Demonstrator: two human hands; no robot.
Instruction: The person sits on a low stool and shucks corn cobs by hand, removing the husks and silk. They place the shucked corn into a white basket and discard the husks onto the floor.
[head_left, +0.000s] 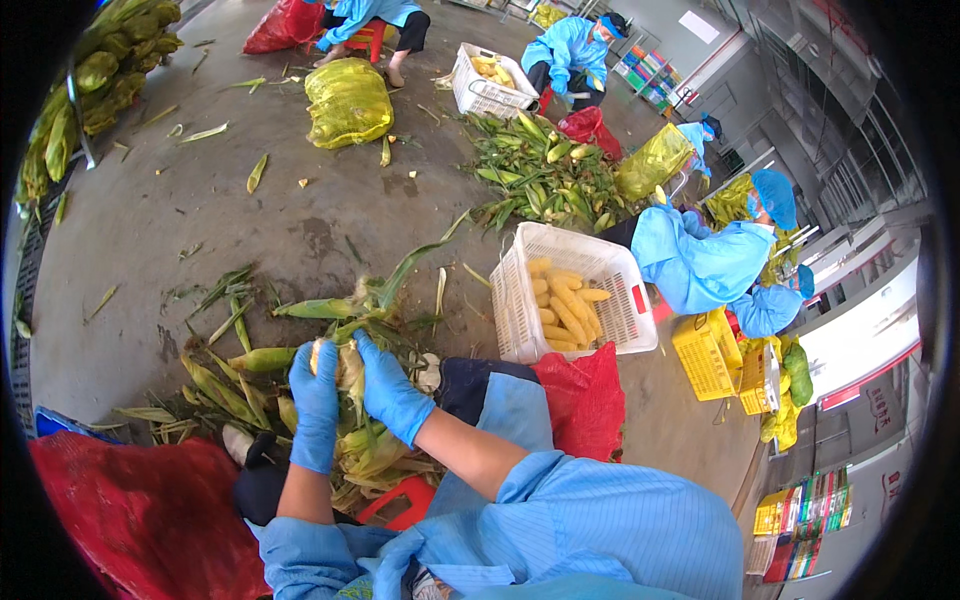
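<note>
Both my hands wear blue gloves and meet over a heap of corn and husks between my legs. In them is a partly husked ear of corn (349, 369), with pale silk and husk showing. My left hand (313, 401) grips it from the left, and a pale piece shows by the thumb. My right hand (390, 391) holds it from the right, fingers pointing away from me. Beneath and around lie unhusked ears of corn (221, 390) and loose husks (371, 454). My fingers partly hide the ear.
Right of the heap stands a white plastic crate (517, 315) holding several husked ears (570, 304). Red mesh sacks (142, 510) (581, 401) lie at both sides. Beyond are a yellow mesh sack (349, 105), another corn pile (540, 172) and several co-workers (697, 247) in blue.
</note>
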